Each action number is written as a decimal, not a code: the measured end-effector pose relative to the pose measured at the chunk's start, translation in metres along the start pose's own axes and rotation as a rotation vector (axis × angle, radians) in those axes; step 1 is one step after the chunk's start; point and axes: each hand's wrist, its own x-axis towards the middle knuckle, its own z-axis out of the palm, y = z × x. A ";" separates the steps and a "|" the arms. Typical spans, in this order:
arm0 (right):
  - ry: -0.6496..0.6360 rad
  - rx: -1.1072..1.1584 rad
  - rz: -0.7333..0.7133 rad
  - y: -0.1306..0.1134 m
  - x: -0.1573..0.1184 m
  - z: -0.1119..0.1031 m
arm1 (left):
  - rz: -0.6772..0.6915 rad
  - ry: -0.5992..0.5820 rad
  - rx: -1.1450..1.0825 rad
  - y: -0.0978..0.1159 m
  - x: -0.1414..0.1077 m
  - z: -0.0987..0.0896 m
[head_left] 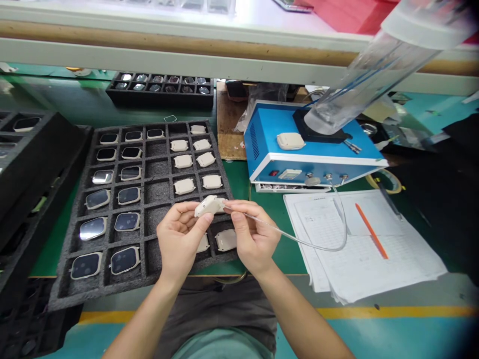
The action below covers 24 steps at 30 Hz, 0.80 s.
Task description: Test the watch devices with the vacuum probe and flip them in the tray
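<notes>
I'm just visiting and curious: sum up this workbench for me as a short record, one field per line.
Left hand: the left hand holds a pale watch case
Right hand: the right hand pinches a clear tube near its end, close to the case
Tray: dark foam tray, dark-screened watches toward the left, more pale cases toward the right
Machine: blue box, joined to the tube at its front
On machine: another pale case and a clear cylinder
Papers: stacked sheets with an orange strip on top
</notes>
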 end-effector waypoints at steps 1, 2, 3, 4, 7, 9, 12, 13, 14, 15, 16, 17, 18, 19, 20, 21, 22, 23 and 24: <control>-0.001 0.000 0.001 0.000 0.000 0.000 | 0.002 0.000 0.002 0.000 0.000 0.000; -0.003 -0.003 0.005 0.000 0.000 0.000 | 0.004 0.002 0.005 0.001 0.000 0.000; -0.004 -0.006 0.009 0.000 0.000 0.000 | 0.006 0.003 0.009 0.001 0.000 0.000; -0.005 -0.009 0.010 0.000 0.000 0.000 | 0.008 0.005 0.012 0.001 0.000 0.000; -0.006 -0.009 0.008 0.000 0.000 0.000 | 0.019 0.006 0.016 0.000 0.000 -0.001; -0.008 -0.007 0.006 -0.001 0.000 -0.001 | 0.026 0.000 0.015 0.000 0.001 0.000; -0.011 -0.003 0.009 -0.001 0.000 -0.001 | 0.029 -0.007 0.018 0.000 0.001 0.000; -0.011 -0.002 0.011 -0.001 0.000 -0.001 | 0.027 -0.007 0.023 0.001 0.001 0.000; -0.010 -0.003 0.013 -0.001 0.000 0.000 | 0.025 -0.006 0.029 0.001 0.001 0.000; -0.010 -0.005 0.016 -0.001 0.000 0.000 | 0.023 -0.004 0.035 0.001 0.001 0.000; -0.011 -0.008 0.017 -0.001 0.000 0.000 | 0.021 -0.004 0.039 0.001 0.001 0.000; -0.013 -0.012 0.017 -0.001 0.000 0.000 | 0.020 -0.006 0.040 0.002 0.001 0.000; -0.014 -0.015 0.015 -0.001 0.001 0.000 | 0.019 -0.008 0.039 0.002 0.001 0.000; -0.016 -0.018 0.012 -0.002 0.001 0.000 | 0.018 -0.011 0.036 0.002 0.001 0.000; -0.017 -0.020 0.008 -0.002 0.002 0.000 | 0.017 -0.012 0.035 0.001 0.001 0.000; -0.018 -0.021 0.005 -0.002 0.002 0.000 | 0.014 -0.013 0.036 0.001 0.001 0.000; -0.018 -0.022 0.004 -0.002 0.002 0.001 | 0.011 -0.012 0.040 0.002 0.001 0.000; -0.018 -0.021 0.003 -0.002 0.002 0.001 | 0.010 -0.010 0.043 0.002 0.001 0.000; -0.017 -0.021 0.001 -0.002 0.002 0.001 | 0.010 -0.007 0.046 0.002 0.001 0.000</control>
